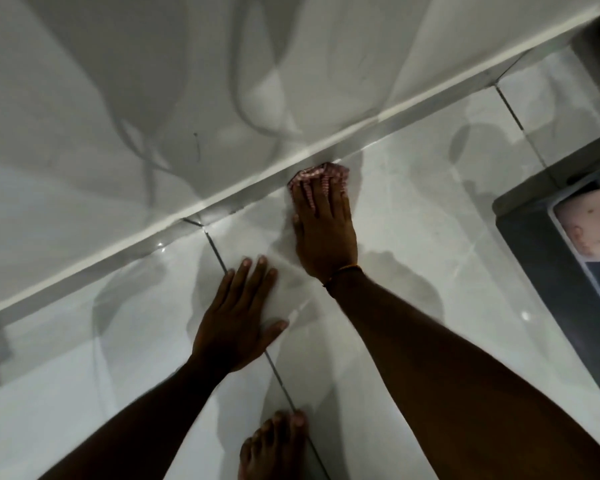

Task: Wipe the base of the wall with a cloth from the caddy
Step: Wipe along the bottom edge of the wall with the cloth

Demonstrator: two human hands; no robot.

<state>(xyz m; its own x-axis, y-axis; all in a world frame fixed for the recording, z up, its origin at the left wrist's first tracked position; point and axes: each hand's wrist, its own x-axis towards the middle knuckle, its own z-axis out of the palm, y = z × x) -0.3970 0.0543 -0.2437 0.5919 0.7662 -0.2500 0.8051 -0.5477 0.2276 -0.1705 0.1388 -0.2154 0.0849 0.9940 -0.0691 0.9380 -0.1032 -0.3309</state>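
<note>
A pink checked cloth is bunched on the glossy floor, right against the base of the wall, a white strip running diagonally from lower left to upper right. My right hand presses down on the cloth, fingers spread over it and partly threaded through its folds. A thin thread band circles that wrist. My left hand lies flat on the floor tile nearer to me, fingers apart, holding nothing.
A grey caddy stands on the floor at the right edge, something pale inside it. My bare foot rests at the bottom centre. Dark grout lines cross the white floor tiles. The wall above is glossy white.
</note>
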